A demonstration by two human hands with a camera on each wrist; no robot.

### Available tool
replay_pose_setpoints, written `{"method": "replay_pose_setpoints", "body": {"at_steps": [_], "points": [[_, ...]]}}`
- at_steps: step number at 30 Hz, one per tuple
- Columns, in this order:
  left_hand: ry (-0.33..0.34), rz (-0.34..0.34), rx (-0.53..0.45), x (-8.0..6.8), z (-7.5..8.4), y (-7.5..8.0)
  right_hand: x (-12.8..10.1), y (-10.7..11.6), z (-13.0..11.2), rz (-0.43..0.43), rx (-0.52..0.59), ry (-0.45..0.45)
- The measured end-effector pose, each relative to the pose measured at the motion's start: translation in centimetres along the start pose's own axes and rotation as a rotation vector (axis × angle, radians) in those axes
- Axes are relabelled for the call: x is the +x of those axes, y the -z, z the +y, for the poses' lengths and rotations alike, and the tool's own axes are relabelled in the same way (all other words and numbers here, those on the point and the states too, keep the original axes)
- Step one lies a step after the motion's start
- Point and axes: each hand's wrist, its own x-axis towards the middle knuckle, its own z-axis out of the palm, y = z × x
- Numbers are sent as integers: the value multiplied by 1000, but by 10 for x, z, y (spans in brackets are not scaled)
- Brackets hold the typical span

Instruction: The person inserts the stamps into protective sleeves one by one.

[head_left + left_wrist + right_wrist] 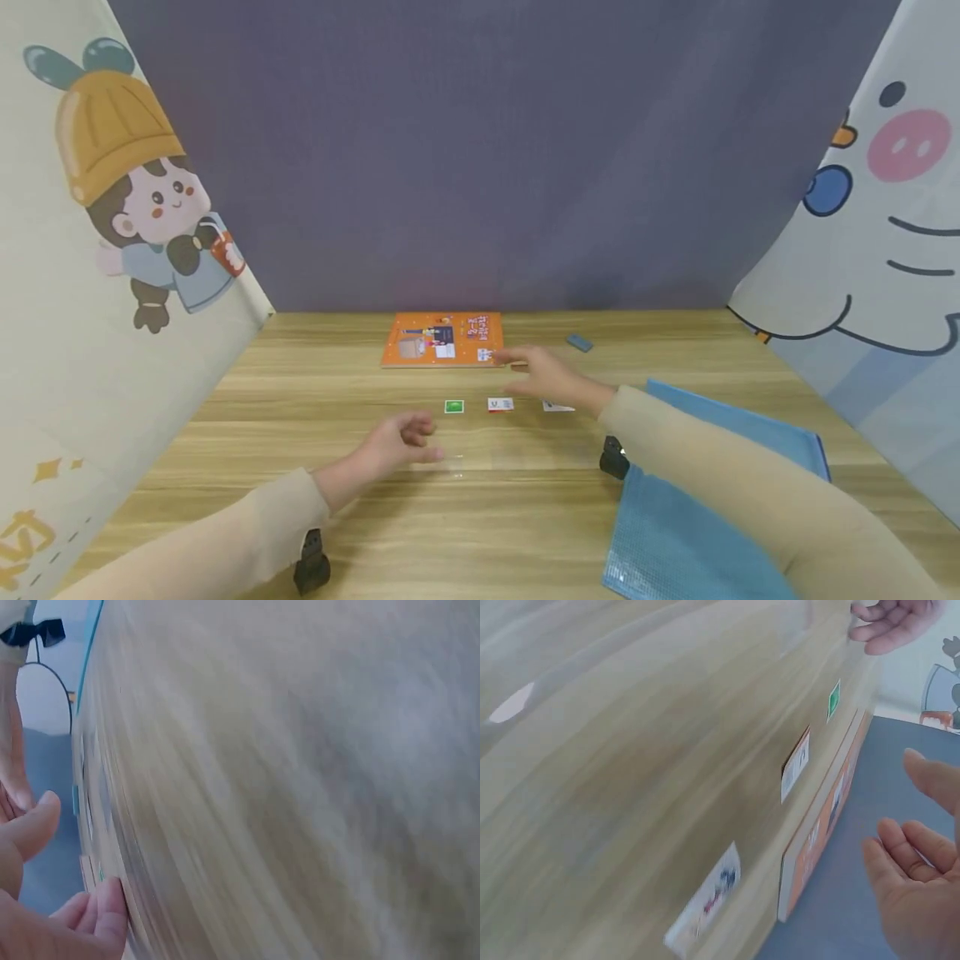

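My left hand (390, 446) is over the wooden table with its fingers loosely bent and nothing in them. My right hand (553, 377) hovers empty, its fingers reaching left near the corner of an orange book (444, 339). Between and beyond the hands lie three small pieces like cards or stickers: a green one (454, 407), a white one with red along its edge (500, 405), and a white printed one (557, 407) partly hidden below my right hand. In the right wrist view the printed card (705, 904) shows small figures. Both hands are apart from these pieces.
A blue mesh pouch (675, 533) lies at the right, partly under my right forearm. A small grey-blue block (579, 342) sits near the back. Faint clear patches (506, 458) show on the table (465, 542). A dark curtain (495, 158) hangs behind it.
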Motion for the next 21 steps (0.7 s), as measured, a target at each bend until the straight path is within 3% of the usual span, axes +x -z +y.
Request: {"method": "replay_pose_setpoints", "body": {"at_steps": [6, 21], "points": [[34, 13, 55, -5, 4, -8, 15, -15, -4, -2, 161, -103], [-46, 91, 173, -8, 4, -20, 44, -57, -9, -22, 227, -266]]}}
